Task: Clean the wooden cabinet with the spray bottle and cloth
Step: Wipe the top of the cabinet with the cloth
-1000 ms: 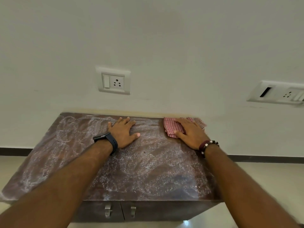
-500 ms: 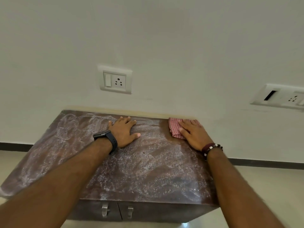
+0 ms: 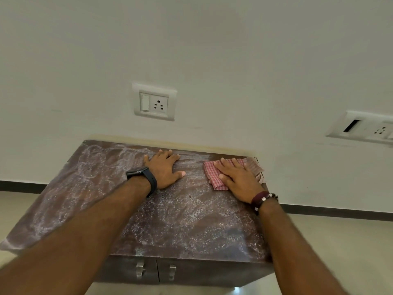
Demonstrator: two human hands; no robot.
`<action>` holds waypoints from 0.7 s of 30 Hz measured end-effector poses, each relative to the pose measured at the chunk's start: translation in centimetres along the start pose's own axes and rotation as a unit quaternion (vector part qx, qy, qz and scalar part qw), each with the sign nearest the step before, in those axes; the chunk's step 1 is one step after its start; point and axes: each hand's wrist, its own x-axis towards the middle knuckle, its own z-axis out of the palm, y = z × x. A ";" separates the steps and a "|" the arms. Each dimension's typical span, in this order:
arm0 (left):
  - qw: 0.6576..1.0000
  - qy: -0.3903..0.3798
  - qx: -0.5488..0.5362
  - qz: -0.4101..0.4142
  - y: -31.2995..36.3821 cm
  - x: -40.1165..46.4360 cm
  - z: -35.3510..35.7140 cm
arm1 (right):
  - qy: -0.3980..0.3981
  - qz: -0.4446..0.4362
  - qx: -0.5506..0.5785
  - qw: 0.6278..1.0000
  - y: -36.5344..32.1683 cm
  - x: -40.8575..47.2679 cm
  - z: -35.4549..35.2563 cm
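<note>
The dark wooden cabinet [image 3: 182, 226] stands against the wall, its top covered in white foamy streaks. My right hand [image 3: 238, 177] lies flat on a pink checked cloth [image 3: 212, 175], pressing it onto the back right corner of the top. Palm down on the back middle of the top rests my left hand [image 3: 164, 170], fingers spread and holding nothing. A dark watch is on that wrist. No spray bottle is in view.
Two metal handles [image 3: 140, 269] sit on the cabinet's front doors. A white socket plate [image 3: 154, 102] is on the wall above, another socket plate [image 3: 365, 127] at the right. Pale floor lies on both sides of the cabinet.
My right hand slid the cloth along the back right corner, first right, then back left and slightly toward me. The left hand stayed planted.
</note>
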 end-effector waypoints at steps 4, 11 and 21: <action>1.000 0.001 0.005 0.004 -0.3 0.2 0.4 | 0.011 0.016 -0.020 1.000 2.0 -3.1 0.7; 1.000 0.001 0.001 0.005 -0.4 0.4 0.7 | 0.006 0.038 -0.029 0.999 0.9 -5.0 0.8; 1.000 0.006 -0.002 0.003 -0.2 -0.1 0.6 | 0.032 0.045 -0.027 0.998 0.0 -5.8 2.3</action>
